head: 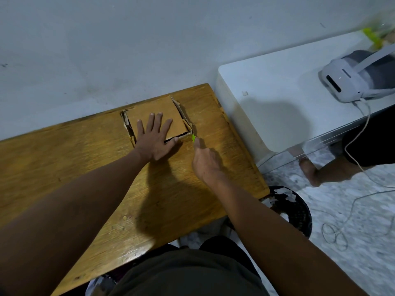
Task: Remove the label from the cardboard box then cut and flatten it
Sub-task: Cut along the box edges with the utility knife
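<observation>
A small brown cardboard box point(158, 107) lies low on the wooden table point(85, 167) near the wall, its side walls splayed outward. My left hand point(155, 137) presses flat on its top with the fingers spread. My right hand point(206, 161) is closed around a small cutter with a green tip point(193, 138), and that tip touches the box's near right corner. No label is visible on the box.
A white table point(277, 99) stands to the right with a white headset point(350, 80) and its cable on it. Another person's leg and foot point(314, 169) are under it. A dark round stool point(292, 210) sits by the wooden table's right corner.
</observation>
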